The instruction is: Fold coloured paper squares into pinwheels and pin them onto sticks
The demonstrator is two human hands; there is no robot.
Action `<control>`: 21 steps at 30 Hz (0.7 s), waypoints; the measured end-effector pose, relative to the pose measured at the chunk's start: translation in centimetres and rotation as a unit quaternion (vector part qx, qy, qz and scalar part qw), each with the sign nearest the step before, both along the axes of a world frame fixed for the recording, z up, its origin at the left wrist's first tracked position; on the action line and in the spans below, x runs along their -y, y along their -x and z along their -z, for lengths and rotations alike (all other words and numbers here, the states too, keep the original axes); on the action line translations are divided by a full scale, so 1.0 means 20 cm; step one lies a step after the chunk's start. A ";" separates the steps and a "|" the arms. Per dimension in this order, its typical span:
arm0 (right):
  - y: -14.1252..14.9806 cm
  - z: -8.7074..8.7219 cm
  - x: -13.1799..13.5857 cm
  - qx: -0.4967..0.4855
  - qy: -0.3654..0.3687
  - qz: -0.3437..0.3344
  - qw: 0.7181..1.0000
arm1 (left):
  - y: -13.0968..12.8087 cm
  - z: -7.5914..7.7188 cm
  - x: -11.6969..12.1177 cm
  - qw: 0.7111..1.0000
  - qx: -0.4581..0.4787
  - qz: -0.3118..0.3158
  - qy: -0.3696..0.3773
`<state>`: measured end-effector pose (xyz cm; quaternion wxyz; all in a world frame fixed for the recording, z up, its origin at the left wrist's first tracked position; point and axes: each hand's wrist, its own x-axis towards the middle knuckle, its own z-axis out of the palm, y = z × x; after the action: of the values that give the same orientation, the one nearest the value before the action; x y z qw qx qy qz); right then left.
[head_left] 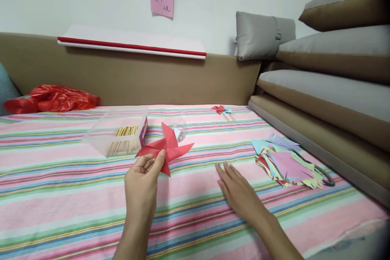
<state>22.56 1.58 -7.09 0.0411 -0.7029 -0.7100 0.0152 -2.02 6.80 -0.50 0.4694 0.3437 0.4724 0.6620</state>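
Observation:
A red paper pinwheel (170, 143) with pointed blades is pinched near its middle by my left hand (143, 174), thumb on top. It is held up above the striped cloth. My right hand (237, 191) reaches over the cloth with its fingers stretched out and holds nothing. Behind the pinwheel, partly covered by it, stands a small clear round container (180, 133) with small shiny things inside. To the left is a clear plastic box (100, 130) with several thin wooden sticks (123, 146) in it.
Cut paper sheets (288, 164) lie in a pile at the right, with dark-handled scissors (327, 176) partly under them. Farther back rest a red pinwheel (218, 109) and a blue one (228, 111) on sticks. A red plastic bag (61, 98) and stacked cushions (332, 97) flank the striped cloth (76, 203).

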 end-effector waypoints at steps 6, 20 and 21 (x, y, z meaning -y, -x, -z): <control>0.05 0.14 -0.06 -0.045 -0.049 0.004 0.998 | -0.05 0.03 0.03 1.000 -0.016 0.010 0.006; -0.02 0.07 -0.08 -0.231 -0.153 0.091 0.956 | -0.06 0.05 0.02 0.999 -0.050 0.021 0.006; -0.02 0.05 -0.08 -0.245 -0.164 0.095 0.951 | -0.07 0.05 0.03 0.998 -0.053 0.031 0.005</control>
<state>23.03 3.10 -8.06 0.3300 -0.7252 -0.6008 0.0660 -0.71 6.24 -1.56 0.4657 0.3906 0.4892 0.6256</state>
